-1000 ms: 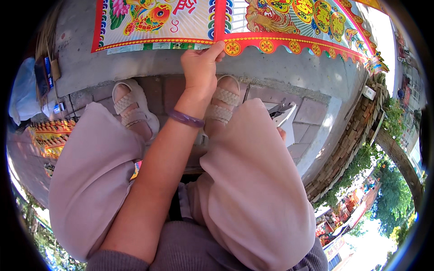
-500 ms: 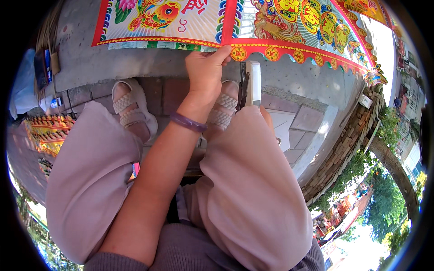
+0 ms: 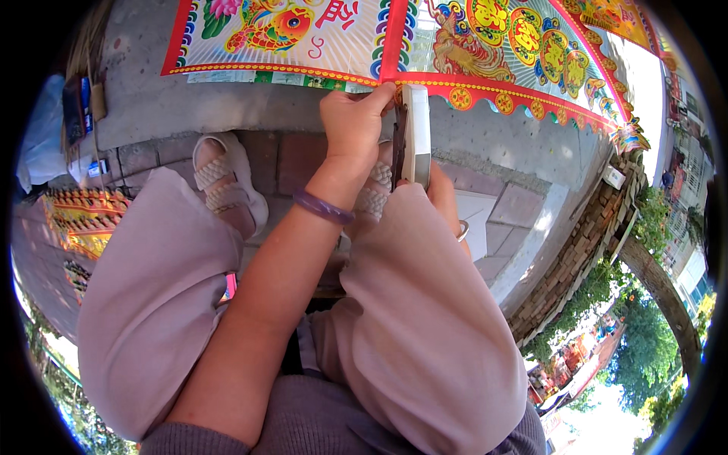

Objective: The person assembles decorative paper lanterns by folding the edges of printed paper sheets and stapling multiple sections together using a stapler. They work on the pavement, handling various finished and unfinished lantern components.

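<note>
Fingers of the left hand (image 3: 353, 121) pinch the red scalloped edge of the bright printed paper sheet (image 3: 485, 53) spread on the grey concrete ledge (image 3: 227, 102), while the right hand (image 3: 440, 193), mostly hidden behind the knee, is wrapped round a flat white rectangular block with a dark side (image 3: 415, 136), held upright against that edge. Risk now: a tug could tear the thin border, or the half-hidden grip could let the block drop onto the sandalled feet (image 3: 224, 182) and brick paving (image 3: 516, 208).

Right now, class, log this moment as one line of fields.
left hand: touching poster edge | right hand: holding white tool, type unclear | posture: seated, knees up | surface: pavement
</note>
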A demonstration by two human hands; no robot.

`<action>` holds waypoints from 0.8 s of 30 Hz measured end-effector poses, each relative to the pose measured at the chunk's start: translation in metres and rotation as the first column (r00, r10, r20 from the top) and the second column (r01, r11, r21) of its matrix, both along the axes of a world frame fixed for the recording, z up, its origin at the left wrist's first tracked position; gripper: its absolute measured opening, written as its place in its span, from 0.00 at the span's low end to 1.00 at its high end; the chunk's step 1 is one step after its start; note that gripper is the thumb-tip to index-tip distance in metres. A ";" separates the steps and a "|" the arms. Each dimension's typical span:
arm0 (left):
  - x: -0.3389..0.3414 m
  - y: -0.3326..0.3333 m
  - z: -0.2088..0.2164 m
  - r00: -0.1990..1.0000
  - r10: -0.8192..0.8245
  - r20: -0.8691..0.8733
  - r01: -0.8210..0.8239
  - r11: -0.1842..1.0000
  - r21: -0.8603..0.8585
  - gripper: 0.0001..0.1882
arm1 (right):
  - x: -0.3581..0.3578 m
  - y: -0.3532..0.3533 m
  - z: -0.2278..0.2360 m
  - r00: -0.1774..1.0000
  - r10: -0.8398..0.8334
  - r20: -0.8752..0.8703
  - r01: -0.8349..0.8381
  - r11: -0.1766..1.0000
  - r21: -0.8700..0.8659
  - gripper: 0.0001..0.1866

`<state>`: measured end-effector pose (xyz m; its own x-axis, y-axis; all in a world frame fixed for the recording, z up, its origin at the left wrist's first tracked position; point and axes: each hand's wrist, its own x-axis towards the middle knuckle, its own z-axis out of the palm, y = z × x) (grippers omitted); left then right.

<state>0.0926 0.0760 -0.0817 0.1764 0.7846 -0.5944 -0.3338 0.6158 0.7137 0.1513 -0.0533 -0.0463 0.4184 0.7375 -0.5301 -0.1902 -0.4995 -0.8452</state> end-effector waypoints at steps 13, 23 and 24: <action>-0.002 0.025 0.004 0.997 -0.009 0.071 0.006 0.999 0.038 0.06 | 0.012 0.011 -0.010 0.851 0.238 0.467 -0.272 0.962 0.005 0.26; -0.039 0.096 -0.009 0.989 0.055 0.136 -0.070 0.992 0.106 0.05 | 0.078 0.032 -0.041 0.808 -0.175 0.563 0.048 0.971 0.234 0.31; -0.044 0.098 -0.016 0.990 0.061 0.125 -0.075 0.991 0.109 0.03 | 0.085 0.034 -0.034 0.923 -0.368 0.112 0.325 0.902 0.284 0.28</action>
<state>0.0483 0.1740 -0.0976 0.1855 0.8584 -0.4783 -0.4605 0.5059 0.7294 0.2363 -0.0191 -0.0806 0.7351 0.6308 -0.2482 -0.1641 -0.1897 -0.9680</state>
